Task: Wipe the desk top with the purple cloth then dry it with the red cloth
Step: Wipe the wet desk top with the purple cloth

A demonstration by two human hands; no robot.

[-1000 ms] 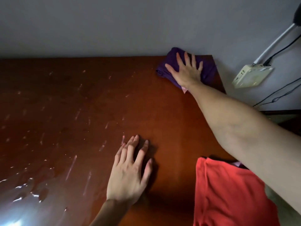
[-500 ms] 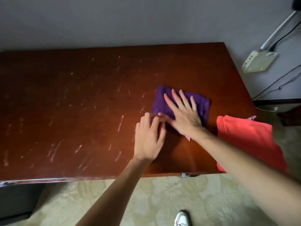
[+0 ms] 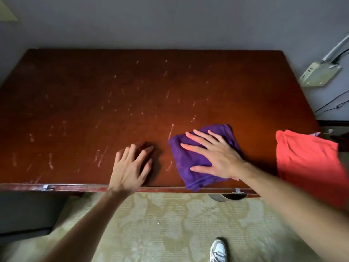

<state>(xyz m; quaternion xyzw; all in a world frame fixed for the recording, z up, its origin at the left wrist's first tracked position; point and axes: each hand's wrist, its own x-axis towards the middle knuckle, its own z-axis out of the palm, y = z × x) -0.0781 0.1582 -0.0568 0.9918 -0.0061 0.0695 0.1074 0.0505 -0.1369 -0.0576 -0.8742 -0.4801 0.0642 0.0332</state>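
The purple cloth [image 3: 196, 157] is lying under the right hand [image 3: 213, 155], down near the front edge of the desk top [image 3: 132, 95]. Half a second ago the cloth was sitting farther from that edge, so it is coming closer to the person now. One corner is even hanging a little over the edge. The right hand is lying flat on the cloth with its fingers [image 3: 198, 136] spread wide apart, pressing down and not pinching anything. The right arm is reaching in from the lower right.

The left hand [image 3: 130, 167] is resting on the bare wood just beside the cloth, not touching it. Earlier its fingertips were meeting the right hand's thumb; now the two hands are sitting apart. Its fingers are spread and a bit curled, with nothing in them. The left arm is coming up from the lower left, crossing the desk's front edge.

Pale streaks are showing all over the dark brown wood.

The red cloth [image 3: 307, 163] is lying at the right end of the desk, near the purple one but not touching it, and it is drooping over the front edge.

Past the desk, a white box [image 3: 319, 75] with cords is sitting against the wall. Below, a shoe [image 3: 218, 250] is standing on the patterned carpet [image 3: 170, 224].
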